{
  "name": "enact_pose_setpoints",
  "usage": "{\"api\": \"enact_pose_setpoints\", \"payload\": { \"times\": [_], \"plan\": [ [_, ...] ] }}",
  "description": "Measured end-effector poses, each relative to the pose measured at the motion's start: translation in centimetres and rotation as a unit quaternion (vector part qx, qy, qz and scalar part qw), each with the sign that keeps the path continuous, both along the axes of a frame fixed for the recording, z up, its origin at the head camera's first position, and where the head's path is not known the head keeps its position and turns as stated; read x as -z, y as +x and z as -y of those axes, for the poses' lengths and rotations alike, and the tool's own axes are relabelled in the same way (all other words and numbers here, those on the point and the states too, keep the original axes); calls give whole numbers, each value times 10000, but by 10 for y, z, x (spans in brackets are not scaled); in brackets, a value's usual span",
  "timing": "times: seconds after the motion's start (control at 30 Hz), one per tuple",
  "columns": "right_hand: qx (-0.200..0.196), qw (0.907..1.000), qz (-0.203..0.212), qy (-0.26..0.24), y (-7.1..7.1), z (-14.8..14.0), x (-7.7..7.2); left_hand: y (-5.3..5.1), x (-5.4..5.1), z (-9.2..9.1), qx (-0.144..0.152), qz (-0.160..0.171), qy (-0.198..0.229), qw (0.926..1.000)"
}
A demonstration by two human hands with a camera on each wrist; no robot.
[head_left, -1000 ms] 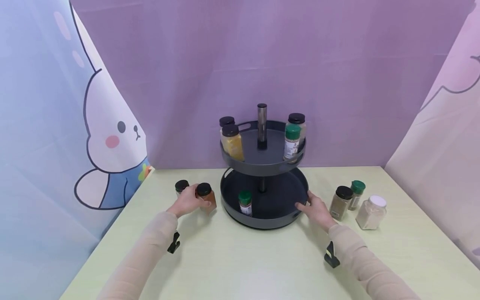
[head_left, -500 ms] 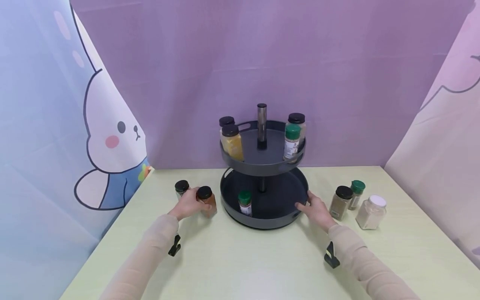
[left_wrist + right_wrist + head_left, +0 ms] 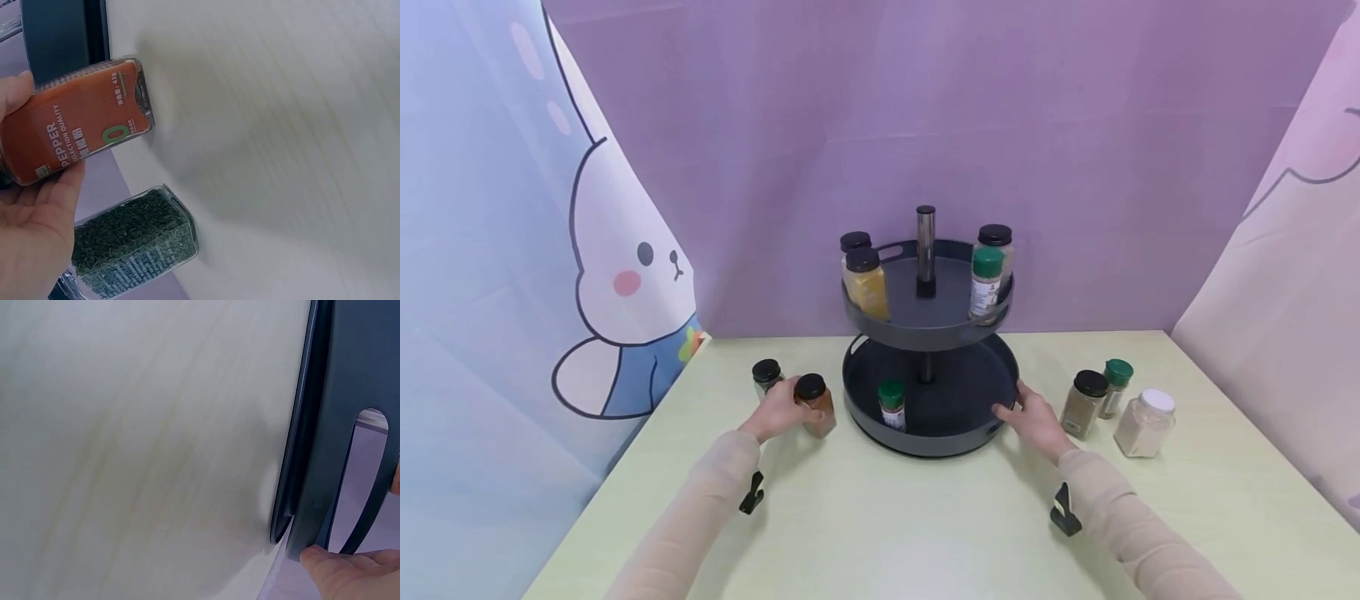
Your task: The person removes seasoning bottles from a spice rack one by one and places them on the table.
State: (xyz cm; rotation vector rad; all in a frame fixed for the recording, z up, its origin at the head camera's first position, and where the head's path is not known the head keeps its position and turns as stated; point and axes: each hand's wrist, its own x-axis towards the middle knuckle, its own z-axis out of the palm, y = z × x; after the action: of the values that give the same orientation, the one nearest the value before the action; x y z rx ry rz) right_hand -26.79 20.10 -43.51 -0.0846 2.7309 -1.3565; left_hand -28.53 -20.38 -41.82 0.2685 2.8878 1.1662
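Observation:
My left hand (image 3: 781, 410) holds a spice jar of orange-red pepper powder (image 3: 818, 415) with a black lid, left of a dark two-tier turntable. In the left wrist view the pepper jar (image 3: 81, 119) lies between thumb and fingers; whether its base touches the table I cannot tell. Close behind that hand stands a black-lidded jar of dark green dried herb (image 3: 137, 244). My right hand (image 3: 1033, 421) grips the right rim of the turntable's lower tier (image 3: 925, 447), thumb on the rim. The right wrist view shows that hand beside the tier's slotted wall (image 3: 319, 469).
On the lower tier stands a green-capped jar (image 3: 892, 406). The upper tier (image 3: 925, 337) bears a yellow jar (image 3: 870, 292), a green-capped jar (image 3: 985, 287) and others. Right on the table are a black-lidded jar (image 3: 1084, 408), a green-capped jar (image 3: 1115, 392) and a white-lidded jar (image 3: 1144, 427).
My left hand has come slightly nearer to me with the pepper jar. The right hand stays on the lower tier's rim, and the turntable has not visibly turned.

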Motion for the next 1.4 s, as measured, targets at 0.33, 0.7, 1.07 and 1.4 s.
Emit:
{"api": "enact_pose_setpoints", "payload": {
  "times": [0.33,0.7,1.07,1.4],
  "plan": [
    [10,10000,25,25,1,0,-1,-1,2,0,-76,86,10,9999],
    [-11,10000,17,-38,0,-1,1,2,-3,0,55,107,178,9998],
    [1,9999,-94,50,-1,0,1,3,-53,-8,537,138,445,9975],
    [32,10000,-56,22,-1,-1,1,11,-78,-50,1000,275,173,9945]
  ]
}}
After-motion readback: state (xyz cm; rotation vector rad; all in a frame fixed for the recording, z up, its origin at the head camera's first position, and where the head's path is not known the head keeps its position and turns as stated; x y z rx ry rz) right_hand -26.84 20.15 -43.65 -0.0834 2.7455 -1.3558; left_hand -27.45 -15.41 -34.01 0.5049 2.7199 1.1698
